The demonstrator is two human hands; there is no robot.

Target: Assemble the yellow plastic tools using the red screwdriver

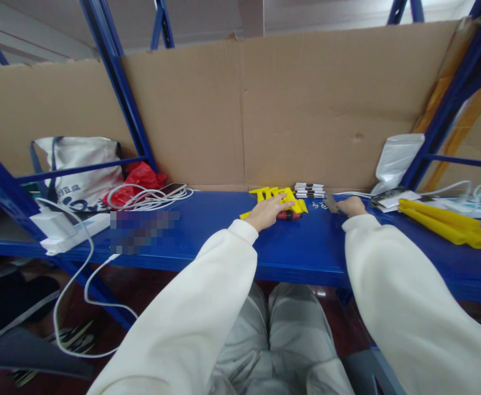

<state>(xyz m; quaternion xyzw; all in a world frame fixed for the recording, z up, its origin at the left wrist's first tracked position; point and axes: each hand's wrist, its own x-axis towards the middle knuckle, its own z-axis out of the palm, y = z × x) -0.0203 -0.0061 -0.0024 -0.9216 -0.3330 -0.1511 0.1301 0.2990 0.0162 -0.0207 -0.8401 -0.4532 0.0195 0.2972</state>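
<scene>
My left hand (267,212) rests over several yellow plastic pieces (300,204), its fingers stretched out across them. Just below its fingertips lies a red and black tool (290,215), partly covered, its kind unclear. My right hand (352,206) is closed on a small flat grey piece (331,203), shaped like a scraper blade. Tiny white bits (320,206) are scattered on the blue tabletop (306,249) between the hands. Behind them stand stacked white packs with dark bands (309,190).
Long yellow tubes or sleeves (450,225) lie at the right, beside a dark and white packet (394,198). A white pouch (399,159) leans on the cardboard wall (306,104). Leftward are a coiled white cable (158,196), a power strip (79,233) and a cloth bag (79,164).
</scene>
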